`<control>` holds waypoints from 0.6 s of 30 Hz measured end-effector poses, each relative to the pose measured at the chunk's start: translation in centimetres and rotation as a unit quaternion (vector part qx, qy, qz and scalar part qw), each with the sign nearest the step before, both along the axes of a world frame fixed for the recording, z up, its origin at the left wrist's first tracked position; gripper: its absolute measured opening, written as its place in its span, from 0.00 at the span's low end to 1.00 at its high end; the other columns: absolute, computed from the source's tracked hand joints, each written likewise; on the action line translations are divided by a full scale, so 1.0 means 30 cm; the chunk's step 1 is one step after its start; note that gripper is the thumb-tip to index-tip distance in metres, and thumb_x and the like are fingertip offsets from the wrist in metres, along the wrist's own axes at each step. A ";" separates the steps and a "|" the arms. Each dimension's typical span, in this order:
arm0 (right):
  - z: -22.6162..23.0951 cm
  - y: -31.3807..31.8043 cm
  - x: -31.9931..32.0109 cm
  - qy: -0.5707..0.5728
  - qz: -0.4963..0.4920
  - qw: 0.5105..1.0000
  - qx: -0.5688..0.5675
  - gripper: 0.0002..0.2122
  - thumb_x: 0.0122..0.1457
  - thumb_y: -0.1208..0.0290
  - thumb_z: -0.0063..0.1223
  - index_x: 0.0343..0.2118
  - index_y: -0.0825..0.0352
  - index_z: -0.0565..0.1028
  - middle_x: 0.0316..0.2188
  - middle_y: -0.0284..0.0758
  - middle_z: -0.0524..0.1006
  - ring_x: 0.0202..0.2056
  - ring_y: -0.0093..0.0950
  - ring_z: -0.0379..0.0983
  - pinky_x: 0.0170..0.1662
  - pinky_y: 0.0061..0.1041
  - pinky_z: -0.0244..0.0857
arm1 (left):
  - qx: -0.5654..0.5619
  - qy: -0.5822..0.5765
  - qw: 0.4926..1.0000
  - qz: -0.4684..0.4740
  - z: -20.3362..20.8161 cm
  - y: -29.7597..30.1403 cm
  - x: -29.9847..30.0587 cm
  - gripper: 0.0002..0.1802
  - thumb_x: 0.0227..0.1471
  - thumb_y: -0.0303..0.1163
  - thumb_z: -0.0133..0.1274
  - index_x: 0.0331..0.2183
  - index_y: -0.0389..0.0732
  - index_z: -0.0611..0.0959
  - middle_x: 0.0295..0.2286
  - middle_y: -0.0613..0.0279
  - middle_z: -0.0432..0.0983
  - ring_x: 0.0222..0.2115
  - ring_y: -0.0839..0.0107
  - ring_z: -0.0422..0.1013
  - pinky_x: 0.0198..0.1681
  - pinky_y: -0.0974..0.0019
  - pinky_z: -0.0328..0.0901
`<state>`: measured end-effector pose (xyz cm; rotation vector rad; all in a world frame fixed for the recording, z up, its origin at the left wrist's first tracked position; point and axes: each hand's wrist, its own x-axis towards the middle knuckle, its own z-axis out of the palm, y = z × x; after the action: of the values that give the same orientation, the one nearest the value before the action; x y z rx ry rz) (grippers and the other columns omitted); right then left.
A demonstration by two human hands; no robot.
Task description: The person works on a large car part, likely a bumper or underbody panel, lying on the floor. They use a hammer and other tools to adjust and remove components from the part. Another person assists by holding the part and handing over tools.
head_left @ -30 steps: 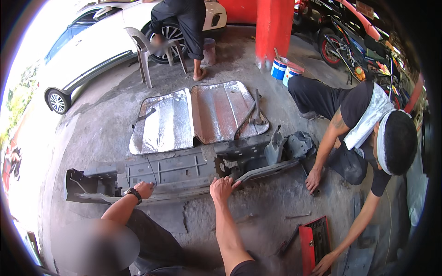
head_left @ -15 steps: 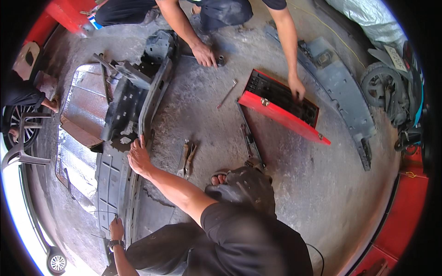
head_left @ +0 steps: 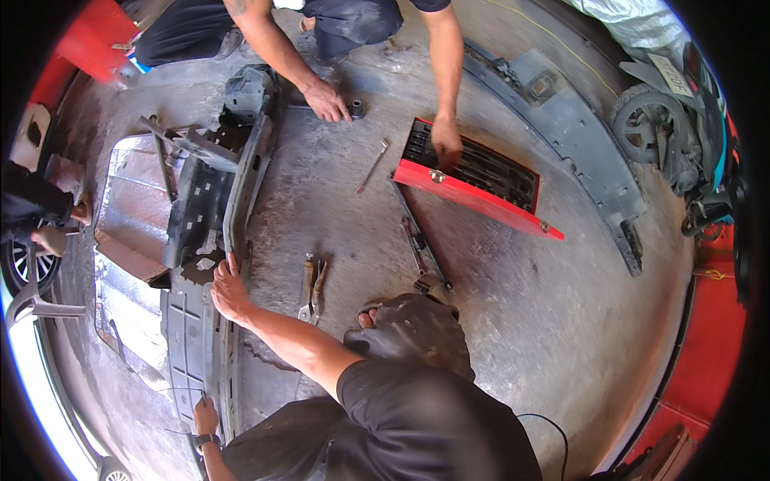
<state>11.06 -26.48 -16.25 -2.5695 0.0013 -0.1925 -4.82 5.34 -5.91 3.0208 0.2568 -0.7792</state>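
Note:
A long grey car body panel (head_left: 185,333) with a raised beam along its side lies on the floor to my left. My right hand (head_left: 231,295) is closed over the beam near its middle, one digit stretched along it. Lower down, my left hand (head_left: 206,417), with a watch at the wrist, is closed at the panel's near part. A thin dark wire (head_left: 180,390) runs beside its fingertips; what the fingers hold is too small to make out. Right of the panel lie locking pliers (head_left: 306,289) and a second pair of pliers (head_left: 319,290).
A co-worker's hand (head_left: 446,144) reaches into an open red socket case (head_left: 481,197); their other hand (head_left: 327,102) is beside a socket (head_left: 356,108). A ratchet (head_left: 371,167) and long bar (head_left: 421,232) lie nearby. Another grey panel (head_left: 579,132), motorcycle (head_left: 670,132) and silvery sheet (head_left: 138,188) surround us.
The co-worker's hand in the socket case has moved left, toward the case's middle. My view has shifted slightly. Both my hands keep their places on the panel.

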 end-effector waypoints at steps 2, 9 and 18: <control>-0.032 0.038 0.018 -0.058 -0.029 0.997 0.047 0.13 0.54 0.68 0.47 0.32 0.70 0.83 0.42 0.45 0.76 0.54 0.43 0.63 0.68 0.60 0.34 | -0.008 -0.006 1.000 -0.003 -0.023 0.039 -0.004 0.22 0.58 0.41 0.44 0.37 0.30 0.81 0.34 0.32 0.76 0.39 0.34 0.71 0.42 0.41 0.63; 0.029 0.014 0.015 -0.011 0.025 0.999 -0.020 0.18 0.59 0.61 0.47 0.36 0.72 0.82 0.41 0.43 0.76 0.56 0.42 0.60 0.67 0.57 0.35 | -0.004 -0.049 0.998 0.031 0.058 -0.018 0.006 0.21 0.57 0.42 0.46 0.33 0.31 0.81 0.31 0.34 0.77 0.37 0.35 0.72 0.42 0.41 0.64; 0.035 0.002 0.001 0.005 0.040 0.998 -0.057 0.18 0.59 0.61 0.46 0.38 0.71 0.82 0.44 0.43 0.75 0.57 0.42 0.61 0.67 0.56 0.33 | -0.014 -0.036 0.999 0.036 0.003 0.013 -0.010 0.21 0.56 0.41 0.46 0.33 0.31 0.81 0.30 0.33 0.76 0.36 0.36 0.72 0.42 0.42 0.65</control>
<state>11.09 -26.43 -15.20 -2.6791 -0.1115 -0.1549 -5.13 5.75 -5.82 2.9866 0.3469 -0.6632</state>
